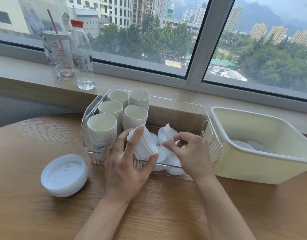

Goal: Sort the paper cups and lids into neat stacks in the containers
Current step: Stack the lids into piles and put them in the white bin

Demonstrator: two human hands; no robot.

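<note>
A clear plastic container (192,111) stands on the table with several upright stacks of paper cups (104,129) filling its left half. Loose white lids (162,154) lie in its front right part. My left hand (125,163) grips a tilted stack of white lids (143,146) over the container's front edge. My right hand (189,151) reaches into the container and pinches a single lid (167,134) among the loose ones. Another stack of lids (64,175) sits on the table to the left. A cream tub (263,160) at the right holds a few lids (246,144).
On the windowsill behind stand a clear plastic cup with a red straw (58,52) and a water bottle (82,56). The wooden table (166,213) is round, and its edge curves away at the far left. The tub touches the clear container's right side.
</note>
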